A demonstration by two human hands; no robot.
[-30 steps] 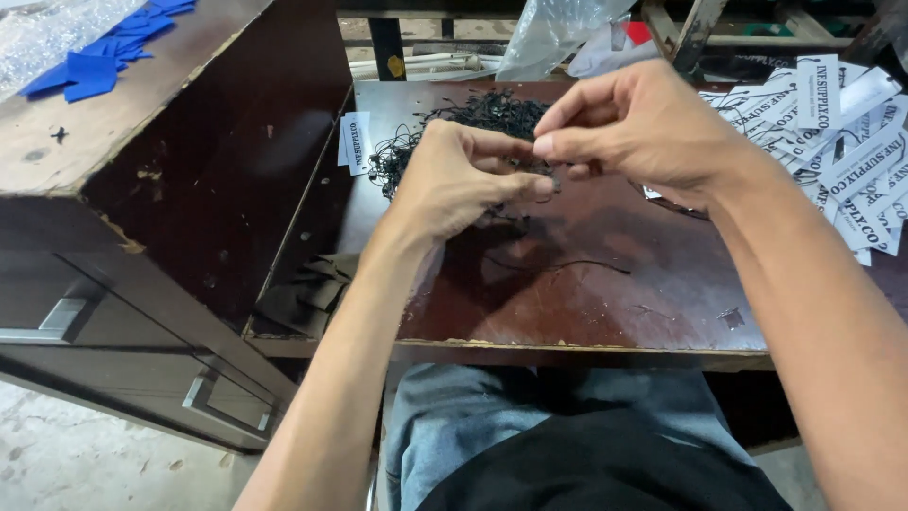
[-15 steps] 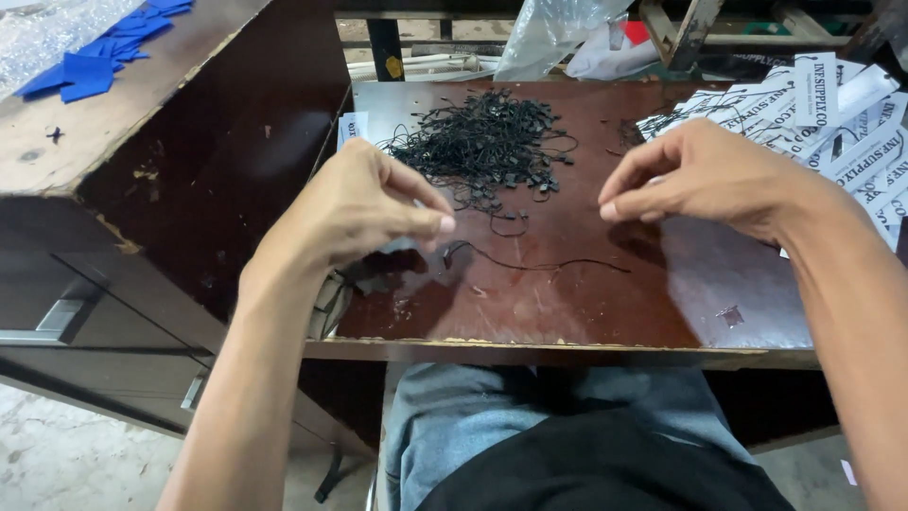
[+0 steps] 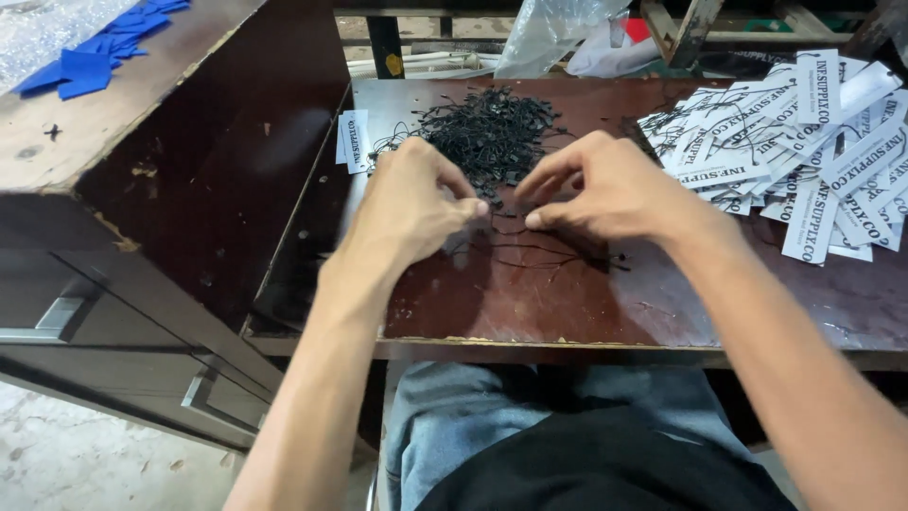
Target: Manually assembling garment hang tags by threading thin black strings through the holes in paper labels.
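A: Where is the string?
B: The thin black cord (image 3: 530, 254) lies on the brown table (image 3: 586, 312), just under both hands; the left hand (image 3: 409, 203) and right hand (image 3: 605, 189) each pinch fingertips shut near the black cord pile (image 3: 492, 132); whether either grips cord is unclear.
A: Best practice?
B: Probably lifting one strand clear; tangles threaten.

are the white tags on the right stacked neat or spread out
Spread out: the white paper tags lie fanned and overlapping at different angles on the wooden table, not squared in a stack.
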